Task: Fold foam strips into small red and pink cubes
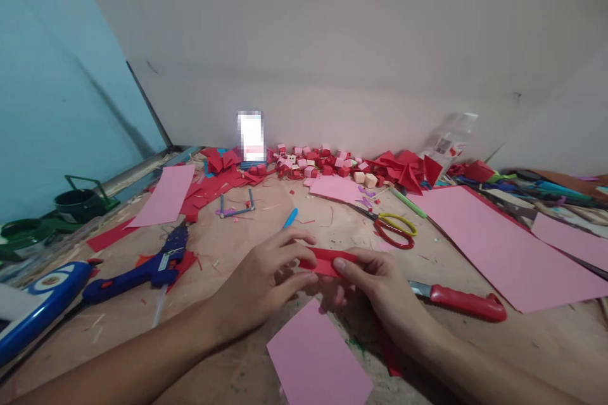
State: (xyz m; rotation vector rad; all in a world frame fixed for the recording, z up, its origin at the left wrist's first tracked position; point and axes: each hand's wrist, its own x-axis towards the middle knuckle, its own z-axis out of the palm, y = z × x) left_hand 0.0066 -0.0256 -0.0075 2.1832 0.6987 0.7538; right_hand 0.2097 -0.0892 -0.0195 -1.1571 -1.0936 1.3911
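Observation:
A small strip of red paper (327, 262) is stretched between my two hands above the table. My left hand (280, 266) pinches its left end between thumb and fingers. On the other end, my right hand (375, 275) presses its thumb on top with the fingers beneath. Below them lies a pink paper piece (320, 354), close to the table's near edge. A red-handled knife (468, 302) rests just right of my right hand, its blade partly hidden. Beyond my left hand, a blue stick (290, 218) lies on the table.
Scissors (396, 231) lie beyond my right hand. A blue glue gun (164, 262) is at the left. Small red and pink paper cubes (316, 164) pile along the wall, near a propped phone (251, 136) and a plastic bottle (449, 142). Large pink sheets (513, 253) cover the right.

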